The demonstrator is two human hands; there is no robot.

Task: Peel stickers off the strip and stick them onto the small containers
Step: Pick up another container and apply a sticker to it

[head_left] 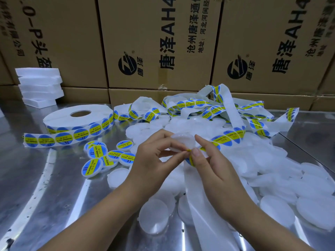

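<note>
The two hands are close together over the middle of the desk, fingertips almost meeting. The left hand (155, 154) curls its fingers round a small container (181, 141), white and round, held tilted just above the pile. The right hand (212, 163) pinches the yellow edge of a blue-and-yellow sticker (189, 157) between thumb and forefinger, just below the container's rim; whether the sticker already touches the container cannot be told.

The strip (228, 137) comes in from the right, carrying more stickers, and passes under the right hand. Its blank white backing (197, 192) trails down toward the near edge. Further loops of strip lie tangled at the back.

Left of the hands sits a cluster of labelled containers (101, 156), stickers facing up. Bare containers (272, 171) are heaped to the right and under the wrists. A large roll (78, 117) of stickers lies flat at the back left, its loose end running forward across the shiny metal desk (54, 200). Behind it is a stack of white foam blocks (39, 86), and printed cardboard boxes (155, 42) line the back.
</note>
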